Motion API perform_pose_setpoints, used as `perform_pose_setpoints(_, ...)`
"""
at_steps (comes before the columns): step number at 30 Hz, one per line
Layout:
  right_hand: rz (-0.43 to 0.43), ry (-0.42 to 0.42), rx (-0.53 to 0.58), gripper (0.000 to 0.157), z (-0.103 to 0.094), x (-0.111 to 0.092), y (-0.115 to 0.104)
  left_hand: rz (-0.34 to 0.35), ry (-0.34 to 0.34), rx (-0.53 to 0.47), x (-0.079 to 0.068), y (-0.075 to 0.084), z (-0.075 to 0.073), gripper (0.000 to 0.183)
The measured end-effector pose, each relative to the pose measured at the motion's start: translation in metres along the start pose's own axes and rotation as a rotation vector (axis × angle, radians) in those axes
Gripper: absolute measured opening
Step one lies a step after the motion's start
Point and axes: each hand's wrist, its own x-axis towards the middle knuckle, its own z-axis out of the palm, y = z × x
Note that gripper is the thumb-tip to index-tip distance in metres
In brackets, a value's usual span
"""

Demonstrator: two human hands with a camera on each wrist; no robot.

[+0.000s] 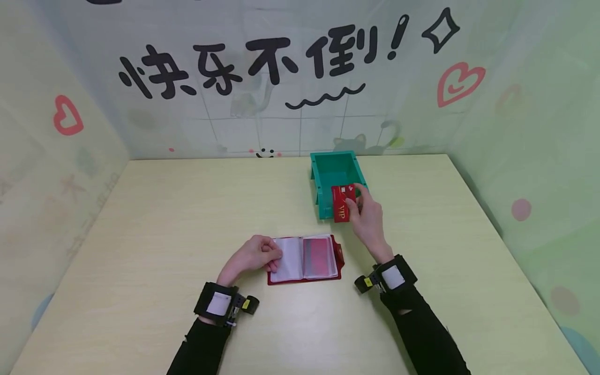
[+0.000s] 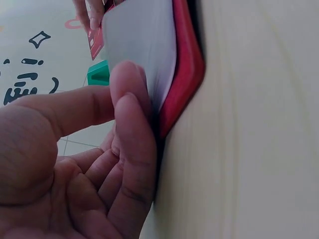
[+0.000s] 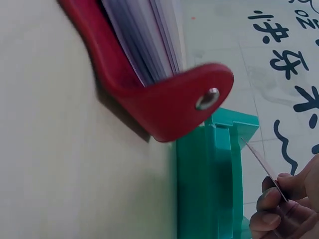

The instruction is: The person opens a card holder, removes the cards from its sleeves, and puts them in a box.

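A red card holder (image 1: 338,253) lies spread on the table, its clear page sleeves showing. At its left edge my left hand (image 1: 255,253) pinches a sleeve (image 2: 144,40) between thumb and fingertip, with the red cover (image 2: 188,64) beneath. My right hand (image 1: 369,223) holds a red card (image 1: 340,211) marked VIP by its right side, thumb and fingers on it. In the head view the card overlaps the near end of a green bin (image 1: 335,165). The right wrist view shows the card (image 3: 264,164) edge-on beside the bin (image 3: 199,199).
The pale wooden table (image 1: 140,234) meets a printed backdrop (image 1: 262,130) along its far edge, with side panels left and right. The holder's strap with a metal snap (image 3: 207,98) sticks out on its right side. A camera is strapped to each wrist.
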Motion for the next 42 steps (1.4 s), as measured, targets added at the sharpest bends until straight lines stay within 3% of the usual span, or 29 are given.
perform_pose_setpoints(8, 0.011, -0.03, -0.095, 0.049, -0.001, 0.031, 0.004, 0.001, 0.0, -0.003, 0.001, -0.001, 0.0, 0.015)
perform_pose_setpoints(17, -0.018, -0.171, -0.157, 0.053, 0.004, 0.061, -0.001, -0.016, 0.006, 0.001, 0.001, -0.001, 0.0, 0.014)
perform_pose_setpoints(25, 0.09, -0.422, -0.333, 0.064, 0.014, 0.081, -0.008, -0.005, 0.003, 0.001, 0.0, -0.002, 0.0, 0.015)
perform_pose_setpoints(34, 0.156, -0.585, -0.496, 0.044, 0.024, 0.093, -0.002, -0.011, -0.004, -0.001, 0.002, -0.003, 0.0, 0.014)
perform_pose_setpoints(42, 0.141, -0.609, -0.561, 0.016, 0.032, 0.092, -0.001, 0.005, -0.008, -0.015, 0.002, -0.003, -0.001, 0.014)
